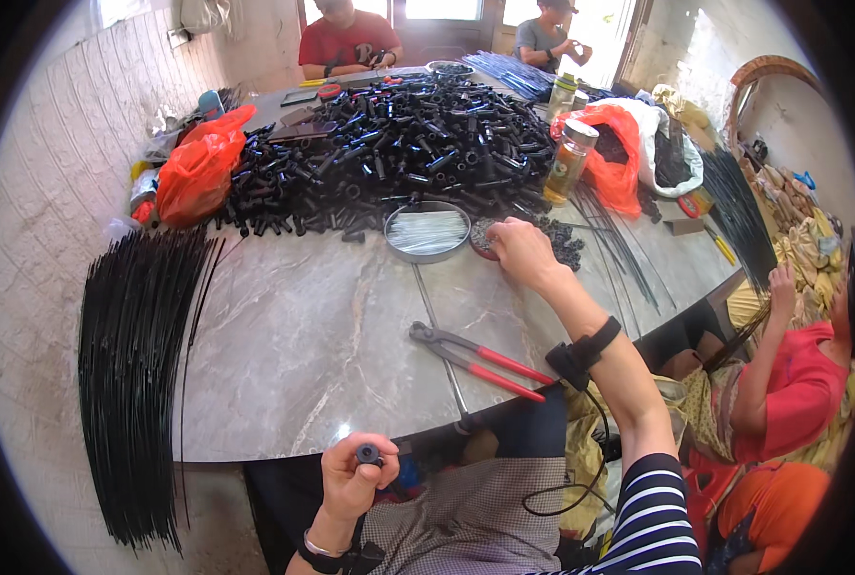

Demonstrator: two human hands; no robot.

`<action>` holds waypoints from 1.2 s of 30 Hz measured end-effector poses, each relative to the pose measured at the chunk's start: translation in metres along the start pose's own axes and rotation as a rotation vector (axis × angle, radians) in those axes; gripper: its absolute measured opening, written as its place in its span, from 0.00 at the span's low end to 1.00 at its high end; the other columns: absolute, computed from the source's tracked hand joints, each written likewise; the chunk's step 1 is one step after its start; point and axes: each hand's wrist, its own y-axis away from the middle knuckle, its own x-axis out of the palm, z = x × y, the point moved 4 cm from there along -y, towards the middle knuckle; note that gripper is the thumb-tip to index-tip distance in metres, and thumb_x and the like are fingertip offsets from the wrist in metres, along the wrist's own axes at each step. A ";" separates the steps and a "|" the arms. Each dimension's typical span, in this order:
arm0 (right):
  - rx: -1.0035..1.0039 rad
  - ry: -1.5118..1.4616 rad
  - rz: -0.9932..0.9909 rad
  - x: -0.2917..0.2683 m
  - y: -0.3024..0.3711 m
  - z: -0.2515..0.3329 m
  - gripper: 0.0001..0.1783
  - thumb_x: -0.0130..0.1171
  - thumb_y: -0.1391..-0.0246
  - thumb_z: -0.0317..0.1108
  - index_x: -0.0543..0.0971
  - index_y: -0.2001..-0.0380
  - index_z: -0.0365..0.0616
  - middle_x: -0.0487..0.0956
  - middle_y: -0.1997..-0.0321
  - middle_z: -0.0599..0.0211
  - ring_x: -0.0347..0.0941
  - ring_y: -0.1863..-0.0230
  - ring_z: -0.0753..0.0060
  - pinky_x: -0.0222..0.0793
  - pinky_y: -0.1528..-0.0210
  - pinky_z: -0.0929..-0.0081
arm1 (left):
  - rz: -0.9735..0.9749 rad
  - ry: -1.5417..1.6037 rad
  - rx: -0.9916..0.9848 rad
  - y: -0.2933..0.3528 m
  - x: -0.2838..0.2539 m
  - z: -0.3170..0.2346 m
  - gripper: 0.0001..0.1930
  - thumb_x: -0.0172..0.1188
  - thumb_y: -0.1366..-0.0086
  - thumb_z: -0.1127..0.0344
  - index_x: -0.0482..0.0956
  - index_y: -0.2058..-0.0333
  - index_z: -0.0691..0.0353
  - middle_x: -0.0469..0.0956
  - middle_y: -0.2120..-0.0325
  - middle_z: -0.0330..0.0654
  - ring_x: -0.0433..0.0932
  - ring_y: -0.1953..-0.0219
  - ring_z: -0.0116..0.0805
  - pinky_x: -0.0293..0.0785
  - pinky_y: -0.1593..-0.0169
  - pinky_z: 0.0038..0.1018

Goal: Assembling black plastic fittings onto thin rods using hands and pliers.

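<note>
While a black tubular piece (369,454) is held between the thumb and closely curled fingers of the left hand (348,479) near the table (284,355) edge, a small dish (482,253), farther right, is met by the right hand (523,251), fingers bunched; whether anything is pinched cannot be told.

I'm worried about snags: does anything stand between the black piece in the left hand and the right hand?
Red-handled pliers lie on the tabletop between the black piece and the right hand.
</note>
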 end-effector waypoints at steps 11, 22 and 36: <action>0.281 -0.431 -0.064 0.005 -0.007 -0.025 0.09 0.59 0.49 0.32 0.82 0.66 0.40 0.79 0.72 0.62 0.75 0.72 0.66 0.69 0.74 0.67 | -0.015 0.008 -0.018 0.007 -0.004 0.007 0.25 0.61 0.38 0.49 0.73 0.60 0.72 0.68 0.84 0.38 0.64 0.81 0.21 0.57 0.78 0.18; 0.702 -1.382 0.038 0.014 -0.005 -0.059 0.10 0.59 0.43 0.32 0.80 0.60 0.40 0.77 0.73 0.74 0.65 0.81 0.89 0.58 0.85 0.89 | -0.047 -0.004 -0.037 0.013 0.001 0.005 0.24 0.60 0.39 0.47 0.73 0.62 0.66 0.64 0.86 0.36 0.60 0.84 0.24 0.55 0.80 0.22; 0.617 -1.209 0.019 0.010 -0.008 -0.048 0.08 0.59 0.45 0.29 0.80 0.66 0.35 0.80 0.74 0.68 0.69 0.82 0.87 0.62 0.83 0.88 | -0.063 0.083 -0.015 0.016 -0.003 0.010 0.24 0.62 0.39 0.52 0.74 0.60 0.72 0.69 0.83 0.39 0.65 0.80 0.24 0.59 0.77 0.20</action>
